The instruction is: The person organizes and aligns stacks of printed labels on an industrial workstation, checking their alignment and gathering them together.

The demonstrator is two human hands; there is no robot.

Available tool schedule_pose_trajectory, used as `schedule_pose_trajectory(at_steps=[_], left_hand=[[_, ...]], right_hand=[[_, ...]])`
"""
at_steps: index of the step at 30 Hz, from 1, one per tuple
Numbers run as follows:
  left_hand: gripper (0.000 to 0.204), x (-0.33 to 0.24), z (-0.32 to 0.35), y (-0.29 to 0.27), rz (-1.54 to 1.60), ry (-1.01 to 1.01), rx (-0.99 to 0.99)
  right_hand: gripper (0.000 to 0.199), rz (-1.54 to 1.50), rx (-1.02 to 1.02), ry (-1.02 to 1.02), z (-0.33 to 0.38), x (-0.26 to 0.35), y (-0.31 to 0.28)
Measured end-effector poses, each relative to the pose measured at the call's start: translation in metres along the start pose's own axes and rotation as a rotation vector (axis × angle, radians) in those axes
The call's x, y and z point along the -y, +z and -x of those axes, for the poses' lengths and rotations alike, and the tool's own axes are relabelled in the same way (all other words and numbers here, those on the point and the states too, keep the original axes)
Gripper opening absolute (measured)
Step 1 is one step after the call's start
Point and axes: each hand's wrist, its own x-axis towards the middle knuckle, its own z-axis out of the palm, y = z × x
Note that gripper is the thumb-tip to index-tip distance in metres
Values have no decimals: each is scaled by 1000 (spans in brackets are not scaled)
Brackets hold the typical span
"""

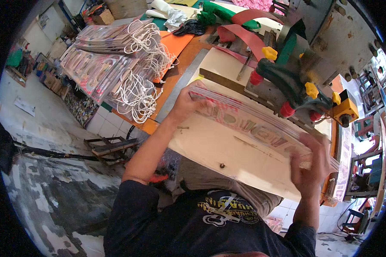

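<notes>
Holding a bundle of clear printed plastic sleeves (253, 124) with both hands here, in the head view. It's over the cream board (201, 139), lengthwise near the far edge, just beside the metal bar (240, 91). Left hand (188, 103) is pinching the left end, thumb on top. Right hand (311, 165) is at the other end, by the board's right edge, fingers curled, but it's blurry so I can't tell if it's actually gripping.

Progress-wise, I'd call it mid-batch. There's a fat pile of similar sleeves (101, 66) along the table's (149, 127) left edge, with white cords (137, 96) spilling toward its near-left corner. I see no cords on the bundle in hand, so it's probably at a different stage. Whether that pile is finished or waiting, no idea, and I can't count what's left.

Containers: the sleeves look like flat pouches, and I can't make out anything inside them. Past the table's far-left corner there's a cardboard box (104, 17), contents unreadable. The black plastic bag (190, 28) near the far edge is crumpled, so can't tell there either.
</notes>
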Motion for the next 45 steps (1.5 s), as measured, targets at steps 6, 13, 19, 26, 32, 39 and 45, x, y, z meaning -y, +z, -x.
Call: schedule_pose_trajectory(at_steps=[6,13,19,26,32,39,45], left_hand=[[37,0,7,0,-32,10,-15],[37,3,6,-2,68,-30,7],[40,-5,7,7,22,-52,-102],[45,-4,9,1,-70,-122,-87],[47,4,7,-2,-38,-129,-76],[52,6,6,-4,-82,-123,-63],[52,-6,6,3,-113,-162,-91]], right_hand=[[29,-84,135,-321,-72,28,52],[18,8,254,-417,-114,39,119],[15,37,249,-474,-123,41,150],[13,98,261,-508,-128,44,160],[11,98,240,-532,-132,47,161],[11,94,285,-517,-136,47,161],[13,156,268,-520,-133,52,165]])
